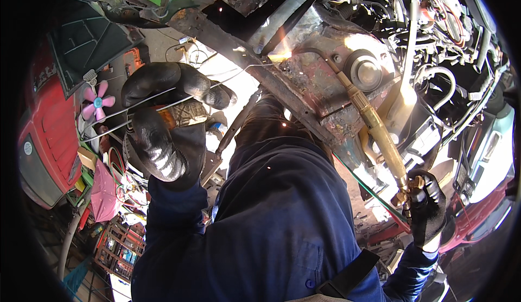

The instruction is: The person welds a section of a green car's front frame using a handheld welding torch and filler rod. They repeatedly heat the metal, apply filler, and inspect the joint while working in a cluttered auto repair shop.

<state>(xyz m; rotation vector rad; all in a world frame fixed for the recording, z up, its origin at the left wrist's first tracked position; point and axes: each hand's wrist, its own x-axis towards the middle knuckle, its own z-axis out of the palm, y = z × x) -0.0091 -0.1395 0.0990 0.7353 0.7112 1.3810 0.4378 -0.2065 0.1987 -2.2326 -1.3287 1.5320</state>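
My right hand (pixel 426 207), in a black glove, grips the valve end of a brass gas torch (pixel 374 120). Its thin curved tip reaches up and left to a rusty car body panel (pixel 325 79), where a small orange flame (pixel 281 56) glows and sparks fly. My left hand (pixel 168 107), in a thick dark glove, is closed on a thin welding rod (pixel 239 73). The rod is doubled back on itself, and its far end reaches the glowing spot. Between thumb and fingers shows a worn tan patch of the glove.
A rusty frame rail (pixel 239 58) runs diagonally before me. Engine parts and wiring (pixel 434 58) crowd the upper right. A green and red hose (pixel 372 193) trails below the torch. At left are a red vehicle (pixel 51 134), a pink fan (pixel 97 102) and a crate (pixel 116 248).
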